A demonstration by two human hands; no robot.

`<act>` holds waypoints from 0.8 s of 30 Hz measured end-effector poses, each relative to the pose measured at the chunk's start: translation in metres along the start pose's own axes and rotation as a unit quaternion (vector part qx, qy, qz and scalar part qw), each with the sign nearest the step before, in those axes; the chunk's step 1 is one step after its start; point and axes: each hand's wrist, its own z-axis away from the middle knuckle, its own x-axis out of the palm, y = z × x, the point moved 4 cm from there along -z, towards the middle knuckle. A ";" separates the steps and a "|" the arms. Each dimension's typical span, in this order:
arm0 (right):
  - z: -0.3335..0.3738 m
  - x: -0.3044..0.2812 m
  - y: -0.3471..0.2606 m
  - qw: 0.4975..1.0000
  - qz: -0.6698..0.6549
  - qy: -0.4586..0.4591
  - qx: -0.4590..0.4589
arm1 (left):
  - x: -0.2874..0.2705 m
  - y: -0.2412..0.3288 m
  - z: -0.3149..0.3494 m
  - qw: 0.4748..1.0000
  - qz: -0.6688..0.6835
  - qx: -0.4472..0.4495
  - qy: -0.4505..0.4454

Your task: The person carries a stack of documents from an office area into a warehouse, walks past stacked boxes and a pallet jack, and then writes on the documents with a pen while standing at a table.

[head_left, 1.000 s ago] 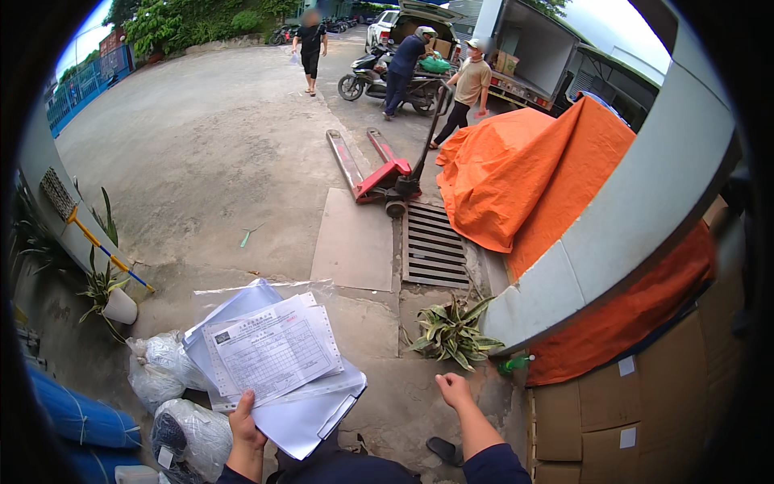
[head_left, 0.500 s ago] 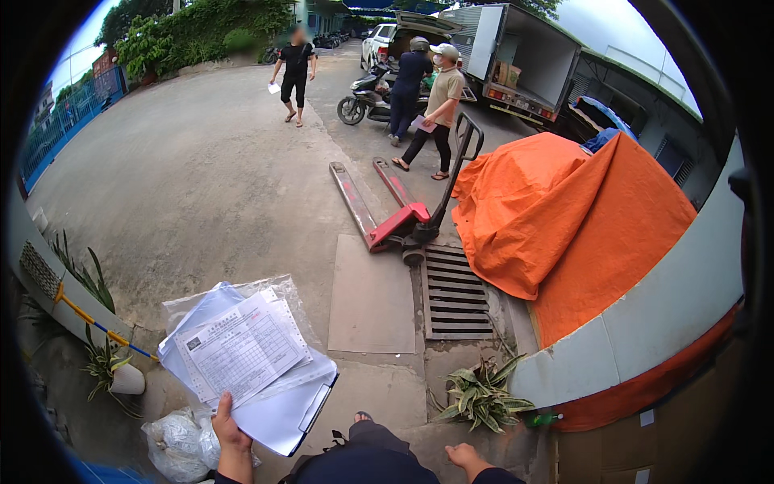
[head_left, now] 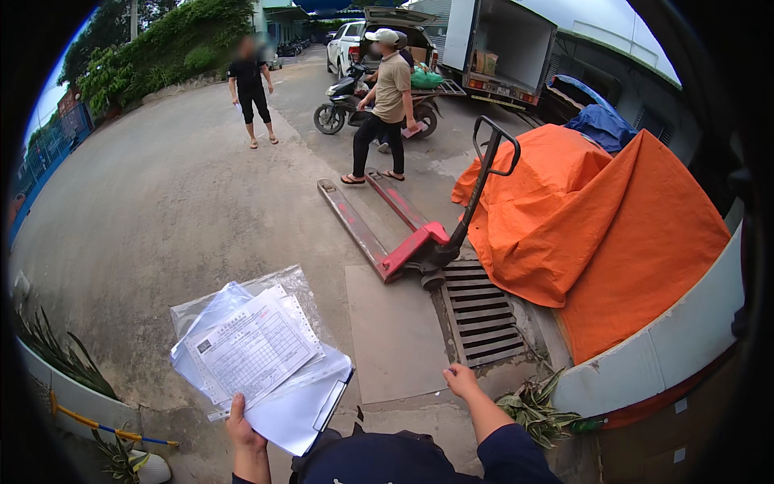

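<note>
My left hand (head_left: 244, 427) grips a clipboard (head_left: 321, 411) by its near edge, thumb on top. Loose printed forms (head_left: 254, 343) and white sheets lie on the board, along with a clear plastic sleeve (head_left: 302, 292) that sticks out on the far side. My right hand (head_left: 461, 381) is held out low in front of me on the right, its fingers curled in a loose fist with nothing visible in them. Ahead stands a red pallet jack (head_left: 415, 246) with a black upright handle (head_left: 484, 181); neither hand touches it.
An orange tarp (head_left: 548, 218) covers a pile on the right, beside a floor grate (head_left: 484, 310). A potted plant (head_left: 536, 411) stands by the low wall (head_left: 645, 363). Ahead are a person in beige (head_left: 393, 89), a person in black (head_left: 250, 89), a motorbike (head_left: 347, 105) and an open truck (head_left: 512, 56).
The pallet jack and tarp appear nearer. My right hand has swung forward and up. The person in beige has walked left, past the fork tips; the person in black appears further left.
</note>
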 end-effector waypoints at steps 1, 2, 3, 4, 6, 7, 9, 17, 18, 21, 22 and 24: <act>0.002 0.027 0.021 0.995 0.009 -0.007 0.096 | 0.000 0.003 -0.030 1.000 -0.014 0.010 0.003; 0.013 0.051 0.041 0.989 0.080 -0.043 0.120 | 0.002 0.011 -0.056 0.999 -0.030 0.022 -0.007; 0.026 0.078 0.062 0.948 0.119 -0.192 0.223 | 0.006 0.017 -0.082 1.000 -0.021 0.015 -0.016; 0.041 0.100 0.072 0.884 0.245 -0.357 0.174 | 0.008 0.023 -0.109 0.999 -0.034 -0.006 0.024; 0.059 0.133 0.084 0.819 0.331 -0.424 0.201 | 0.014 0.038 -0.156 0.997 -0.054 -0.024 0.048; 0.059 0.142 0.084 0.852 0.234 -0.400 0.245 | 0.019 0.045 -0.185 0.997 -0.068 -0.021 0.033; 0.025 0.165 0.068 0.908 0.166 -0.330 0.199 | 0.026 0.050 -0.249 0.998 -0.067 -0.019 0.003; -0.375 0.203 -0.087 0.899 0.327 -0.272 0.106 | 0.076 -0.015 -0.545 0.998 -0.041 0.034 0.017; -0.434 0.196 -0.137 0.908 0.342 -0.216 0.107 | 0.092 -0.018 -0.577 0.998 -0.044 0.043 0.016; -0.574 0.152 -0.296 0.979 0.005 -0.103 0.174 | 0.139 -0.028 -0.665 0.997 -0.082 -0.002 0.000; -0.608 0.132 -0.359 0.999 0.037 0.001 0.028 | 0.155 -0.031 -0.695 0.996 -0.077 -0.008 -0.039; -0.668 0.109 -0.454 0.996 0.022 0.031 -0.075 | 0.176 -0.043 -0.757 0.995 -0.089 -0.030 -0.023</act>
